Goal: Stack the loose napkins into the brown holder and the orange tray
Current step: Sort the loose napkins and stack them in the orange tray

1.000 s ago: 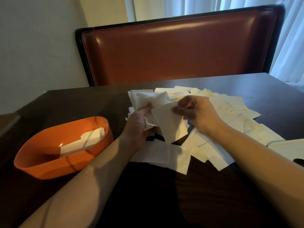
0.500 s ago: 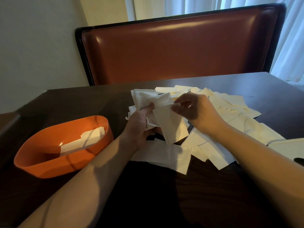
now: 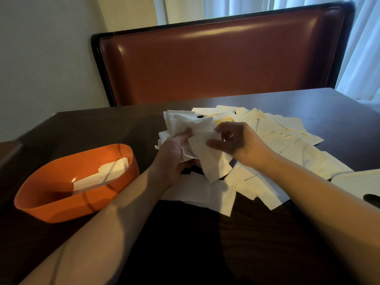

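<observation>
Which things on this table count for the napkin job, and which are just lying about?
For the job:
- bundle of napkins, gripped by left hand and pinched by right hand
- loose napkins on table
- orange tray, some napkins inside

Lying about:
- white lid-like piece at right edge
- red-brown bench back
</observation>
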Action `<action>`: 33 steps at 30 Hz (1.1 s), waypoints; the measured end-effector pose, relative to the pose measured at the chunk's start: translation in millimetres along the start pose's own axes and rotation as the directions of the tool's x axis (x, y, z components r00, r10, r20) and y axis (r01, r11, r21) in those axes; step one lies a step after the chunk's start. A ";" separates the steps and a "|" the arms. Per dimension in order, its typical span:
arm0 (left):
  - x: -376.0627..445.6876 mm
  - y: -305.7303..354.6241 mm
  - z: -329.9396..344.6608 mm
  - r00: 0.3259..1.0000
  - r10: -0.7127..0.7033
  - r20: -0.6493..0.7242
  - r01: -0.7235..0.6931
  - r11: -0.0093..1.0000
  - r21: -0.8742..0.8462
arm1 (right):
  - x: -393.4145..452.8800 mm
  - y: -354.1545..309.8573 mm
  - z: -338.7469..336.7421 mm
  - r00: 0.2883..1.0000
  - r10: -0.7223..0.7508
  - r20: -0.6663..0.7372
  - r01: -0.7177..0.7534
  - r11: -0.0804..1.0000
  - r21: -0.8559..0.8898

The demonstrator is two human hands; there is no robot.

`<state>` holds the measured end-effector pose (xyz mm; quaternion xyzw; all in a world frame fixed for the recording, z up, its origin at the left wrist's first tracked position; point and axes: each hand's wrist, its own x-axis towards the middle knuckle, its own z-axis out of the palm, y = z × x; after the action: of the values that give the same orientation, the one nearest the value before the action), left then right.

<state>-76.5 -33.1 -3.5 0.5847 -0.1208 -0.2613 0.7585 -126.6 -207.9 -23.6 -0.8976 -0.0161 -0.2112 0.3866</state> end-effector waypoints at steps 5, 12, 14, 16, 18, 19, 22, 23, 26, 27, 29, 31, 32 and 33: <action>0.1 -0.4 0.2 0.999 0.034 0.000 -0.034 0.998 0.052 | -1.6 -4.5 -7.0 0.997 0.025 -0.075 -0.014 0.989 0.150; 0.7 0.0 1.3 0.999 0.036 -0.025 -0.033 0.996 0.084 | 2.6 -13.2 -24.8 0.953 0.259 0.156 -0.241 0.342 0.908; 1.7 -1.1 1.5 0.998 0.043 -0.047 -0.037 0.992 0.121 | 4.5 -12.1 -24.4 0.941 0.280 0.192 -0.290 0.370 0.883; 3.5 -3.1 0.3 0.997 0.054 -0.056 -0.045 0.987 0.156 | 5.3 -11.7 -22.6 0.929 0.298 0.221 -0.322 0.351 0.880; 4.0 -4.8 -0.4 0.997 0.066 -0.032 -0.059 0.978 0.201 | 4.2 -12.2 -22.6 0.926 0.295 0.236 -0.334 0.347 0.876; 3.8 -5.6 -0.7 0.997 0.078 -0.021 -0.071 0.966 0.248 | 3.5 -13.5 -22.8 0.925 0.302 0.229 -0.335 0.366 0.868; 2.6 -6.3 -1.1 0.994 0.099 0.044 -0.108 0.938 0.330 | 2.0 -16.9 -21.0 0.918 0.375 0.129 -0.314 0.490 0.813; 1.3 -6.0 -0.9 0.993 0.094 0.074 -0.113 0.940 0.322 | 2.3 -16.8 -20.5 0.910 0.406 0.084 -0.306 0.521 0.797; -0.8 -7.2 -1.2 0.985 0.086 0.150 -0.138 0.913 0.383 | 2.2 -19.0 -21.7 0.904 0.427 0.003 -0.267 0.559 0.785; -1.4 -8.0 -1.2 0.985 0.088 0.151 -0.144 0.898 0.416 | 1.9 -19.1 -22.9 0.907 0.420 -0.010 -0.249 0.557 0.792; -1.9 -8.6 -0.7 0.987 0.102 0.124 -0.146 0.894 0.424 | 0.7 -20.2 -25.9 0.915 0.402 -0.042 -0.203 0.549 0.811; -2.1 -8.4 0.1 0.989 0.109 0.096 -0.138 0.913 0.383 | -0.3 -21.6 -29.3 0.914 0.398 -0.078 -0.160 0.530 0.833; -1.4 -8.2 -0.2 0.990 0.114 0.087 -0.139 0.921 0.365 | -0.2 -22.2 -30.6 0.915 0.394 -0.090 -0.146 0.529 0.836; -1.1 -7.8 -0.1 0.991 0.114 0.073 -0.132 0.930 0.342 | -0.3 -22.5 -31.5 0.918 0.385 -0.094 -0.135 0.527 0.839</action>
<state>-79.4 -33.9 -10.8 0.6932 -0.2210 -0.2032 0.6553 -142.7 -214.2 11.1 -0.5699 0.0761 -0.2379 0.7828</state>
